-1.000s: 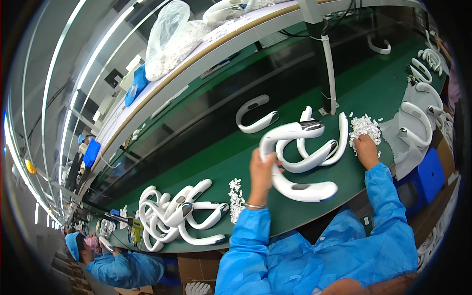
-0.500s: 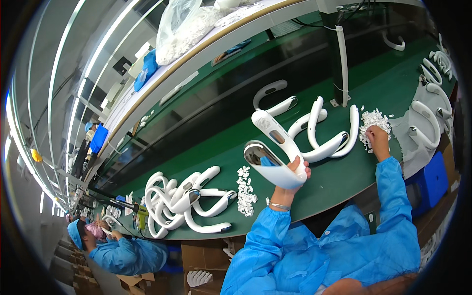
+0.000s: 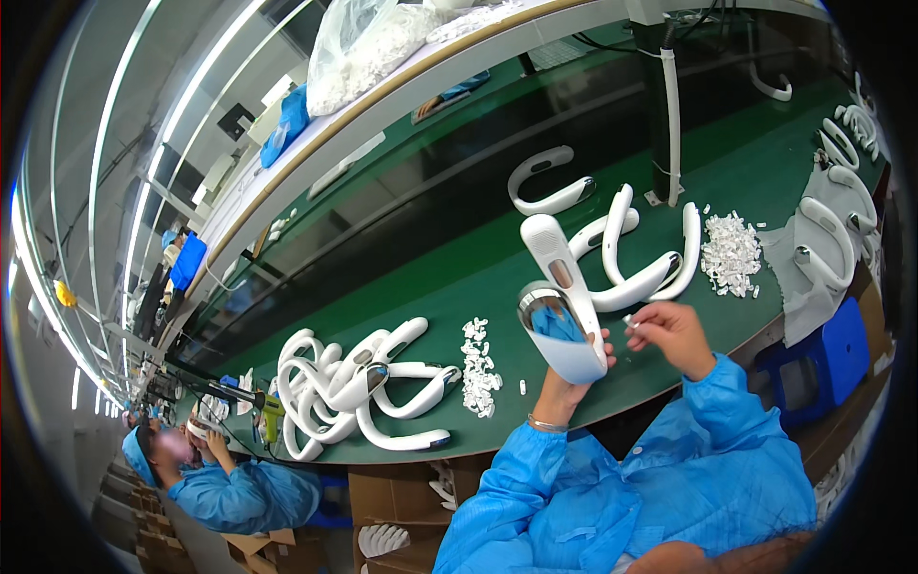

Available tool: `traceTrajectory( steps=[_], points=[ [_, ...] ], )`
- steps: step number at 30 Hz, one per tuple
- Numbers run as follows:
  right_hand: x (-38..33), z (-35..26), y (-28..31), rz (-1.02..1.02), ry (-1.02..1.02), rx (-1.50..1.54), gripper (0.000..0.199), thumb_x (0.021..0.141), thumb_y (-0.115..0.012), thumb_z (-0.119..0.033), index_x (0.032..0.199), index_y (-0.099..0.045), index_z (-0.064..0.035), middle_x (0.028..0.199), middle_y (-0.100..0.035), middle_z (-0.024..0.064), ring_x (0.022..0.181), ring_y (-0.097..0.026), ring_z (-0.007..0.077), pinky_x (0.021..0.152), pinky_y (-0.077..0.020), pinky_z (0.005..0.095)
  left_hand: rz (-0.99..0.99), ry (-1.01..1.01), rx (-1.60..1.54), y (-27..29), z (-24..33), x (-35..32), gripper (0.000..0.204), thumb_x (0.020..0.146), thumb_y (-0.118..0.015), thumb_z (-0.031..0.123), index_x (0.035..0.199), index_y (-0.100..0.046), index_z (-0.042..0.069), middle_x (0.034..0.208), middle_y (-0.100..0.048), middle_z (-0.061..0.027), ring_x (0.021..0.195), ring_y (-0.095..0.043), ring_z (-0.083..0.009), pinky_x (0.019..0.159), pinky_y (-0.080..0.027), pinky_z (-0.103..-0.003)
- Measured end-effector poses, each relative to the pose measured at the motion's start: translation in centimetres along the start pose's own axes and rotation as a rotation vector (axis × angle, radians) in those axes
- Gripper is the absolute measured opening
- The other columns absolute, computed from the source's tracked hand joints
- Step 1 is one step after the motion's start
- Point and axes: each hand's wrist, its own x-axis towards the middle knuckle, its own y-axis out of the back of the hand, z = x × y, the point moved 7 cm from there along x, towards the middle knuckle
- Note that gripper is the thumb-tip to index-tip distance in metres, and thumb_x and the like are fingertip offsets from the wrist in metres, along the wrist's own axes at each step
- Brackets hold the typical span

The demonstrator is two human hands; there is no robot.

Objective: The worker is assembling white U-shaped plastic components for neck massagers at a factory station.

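1. Left hand (image 3: 571, 375) holds a white U-shaped plastic housing (image 3: 559, 297) raised above the green tabletop (image 3: 421, 287); grip closed around its lower end, open silver-rimmed end facing the camera.
2. Right hand (image 3: 669, 330) sits just beside the housing; grip narrow, fingertips pinching a small white part (image 3: 629, 323), too small to identify.
3. Loose pile of small white parts (image 3: 732, 253) lies on the tabletop to the right, beyond the right hand.
4. Second pile of small white parts (image 3: 478, 368) lies left of the left hand.
5. Heap of white housings (image 3: 354, 387) lies further left; three more housings (image 3: 636, 249) lie behind the held one.
6. Another person in a blue coat (image 3: 229, 493) sits at lower left.
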Motion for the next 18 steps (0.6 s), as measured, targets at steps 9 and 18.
traceTrajectory(
  steps=[9, 18],
  points=[
    [-1.0, 1.9, -4.5, -0.169, -0.023, -0.073, 0.012, 0.086, -0.054, 0.001, 0.093, -0.064, 0.0059, 0.077, -0.064, 0.0090, 0.066, -0.060, 0.0113, 0.061, -0.0512, 0.0238, 0.073, 0.015, 0.390, -0.7, -0.8, -2.6, 0.030, 0.095, -0.042, 0.014, 0.123, -0.030, 0.008, 0.079, -0.054, -0.0112, 0.059, -0.058, -0.0190, 0.047, -0.055, -0.034],
    [-0.4, 2.3, -4.6, 0.009, 0.100, -0.146, 0.008, 0.083, -0.058, 0.001, 0.088, -0.064, 0.0042, 0.076, -0.062, 0.0072, 0.066, -0.060, 0.0113, 0.057, -0.0493, 0.0237, -0.082, -0.071, 0.300, -1.5, -0.2, -3.7, 0.032, 0.095, -0.041, 0.011, 0.125, -0.030, 0.008, 0.093, -0.053, -0.0106, 0.067, -0.060, -0.0165, 0.055, -0.057, -0.031]
  ],
)
